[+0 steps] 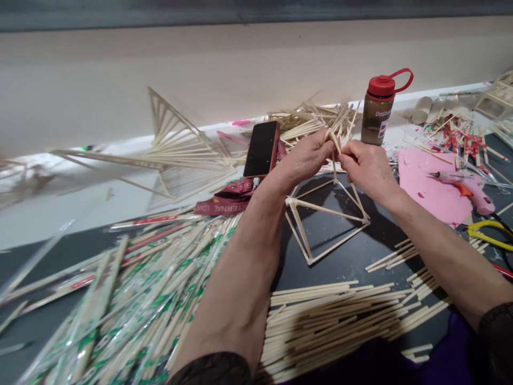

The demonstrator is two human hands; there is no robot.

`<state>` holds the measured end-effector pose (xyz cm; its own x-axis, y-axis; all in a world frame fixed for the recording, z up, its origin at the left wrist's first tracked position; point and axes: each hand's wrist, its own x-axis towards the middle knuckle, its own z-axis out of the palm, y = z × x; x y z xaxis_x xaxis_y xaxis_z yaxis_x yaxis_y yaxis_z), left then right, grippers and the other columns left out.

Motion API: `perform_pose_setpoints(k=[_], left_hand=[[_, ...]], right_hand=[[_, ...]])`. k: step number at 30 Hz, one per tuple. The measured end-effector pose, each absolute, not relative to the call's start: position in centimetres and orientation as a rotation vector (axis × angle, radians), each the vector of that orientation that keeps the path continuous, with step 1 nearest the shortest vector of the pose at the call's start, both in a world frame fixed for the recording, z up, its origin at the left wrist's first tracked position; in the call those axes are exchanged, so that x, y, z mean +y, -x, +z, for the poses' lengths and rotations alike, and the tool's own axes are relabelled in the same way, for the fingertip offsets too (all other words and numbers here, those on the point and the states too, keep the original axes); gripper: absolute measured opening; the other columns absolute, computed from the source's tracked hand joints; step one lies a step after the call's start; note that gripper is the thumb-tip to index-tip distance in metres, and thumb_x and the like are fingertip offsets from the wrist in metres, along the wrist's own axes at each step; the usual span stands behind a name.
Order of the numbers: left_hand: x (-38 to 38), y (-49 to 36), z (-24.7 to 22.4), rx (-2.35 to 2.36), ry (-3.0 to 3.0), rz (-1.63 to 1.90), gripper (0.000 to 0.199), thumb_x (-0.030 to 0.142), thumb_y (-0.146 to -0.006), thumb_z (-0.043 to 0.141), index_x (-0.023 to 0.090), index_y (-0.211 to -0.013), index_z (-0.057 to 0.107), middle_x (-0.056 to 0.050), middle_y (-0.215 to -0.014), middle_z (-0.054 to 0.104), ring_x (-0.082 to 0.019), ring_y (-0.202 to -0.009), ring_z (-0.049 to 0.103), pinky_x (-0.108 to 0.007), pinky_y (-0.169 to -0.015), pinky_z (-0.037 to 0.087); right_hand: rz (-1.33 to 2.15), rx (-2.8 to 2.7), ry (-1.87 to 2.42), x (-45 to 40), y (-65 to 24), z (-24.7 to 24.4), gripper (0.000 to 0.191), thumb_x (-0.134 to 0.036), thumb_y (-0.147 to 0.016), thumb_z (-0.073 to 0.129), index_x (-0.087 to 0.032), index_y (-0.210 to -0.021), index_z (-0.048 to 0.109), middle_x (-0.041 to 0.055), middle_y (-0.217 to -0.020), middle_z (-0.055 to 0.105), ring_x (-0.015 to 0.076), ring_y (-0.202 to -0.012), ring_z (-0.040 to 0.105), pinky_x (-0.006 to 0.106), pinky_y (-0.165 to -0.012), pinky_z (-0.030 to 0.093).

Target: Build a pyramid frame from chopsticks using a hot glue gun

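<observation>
A frame of joined wooden sticks (pixel 326 209) stands on the dark table, with white blobs at its corners. At its upper end my left hand (pixel 310 152) pinches a stick near the top. Close on the right, my right hand (pixel 366 166) has its fingers closed on a short slanting stick (pixel 335 142). The two hands nearly touch, and the fingertips partly hide the joint between them. Loose wooden sticks (pixel 320 321) lie in a pile nearer to me.
Wrapped chopsticks (pixel 160 289) cover the left. A phone (pixel 262 149), a bottle (pixel 375 112) and a stick model (pixel 180 144) stand behind. To the right are a pink sheet (pixel 425 182), a glue gun (pixel 475 195) and yellow-handled scissors (pixel 487 232).
</observation>
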<state>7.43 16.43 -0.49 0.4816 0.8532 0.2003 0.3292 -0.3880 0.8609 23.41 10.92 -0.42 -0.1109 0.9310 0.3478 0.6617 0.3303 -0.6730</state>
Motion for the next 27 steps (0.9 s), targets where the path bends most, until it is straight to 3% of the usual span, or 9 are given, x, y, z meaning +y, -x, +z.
perform_pose_setpoints(k=[13,27], left_hand=[[16.32,-7.45,-0.40,1.012,-1.960,0.789,0.021,0.034,-0.098,0.049,0.018,-0.090,0.060,-0.003,-0.092,0.064,-0.018,-0.089,0.062,-0.027,-0.077,0.051],[16.48,-7.53,-0.75,0.989,-1.984,0.841,0.021,0.034,-0.097,0.050,0.019,-0.085,0.058,-0.001,-0.085,0.061,-0.016,-0.082,0.060,-0.026,-0.076,0.049]], right_hand=[[0.427,-1.854,1.373,11.07,-23.38,-0.64,0.019,-0.015,-0.092,0.056,-0.017,-0.077,0.067,0.0018,-0.068,0.065,0.0143,-0.072,0.063,0.026,-0.067,0.043],[0.416,-1.846,1.369,11.12,-23.28,-0.73,0.019,-0.013,-0.091,0.055,-0.016,-0.077,0.066,0.0025,-0.071,0.066,0.0146,-0.073,0.064,0.026,-0.067,0.042]])
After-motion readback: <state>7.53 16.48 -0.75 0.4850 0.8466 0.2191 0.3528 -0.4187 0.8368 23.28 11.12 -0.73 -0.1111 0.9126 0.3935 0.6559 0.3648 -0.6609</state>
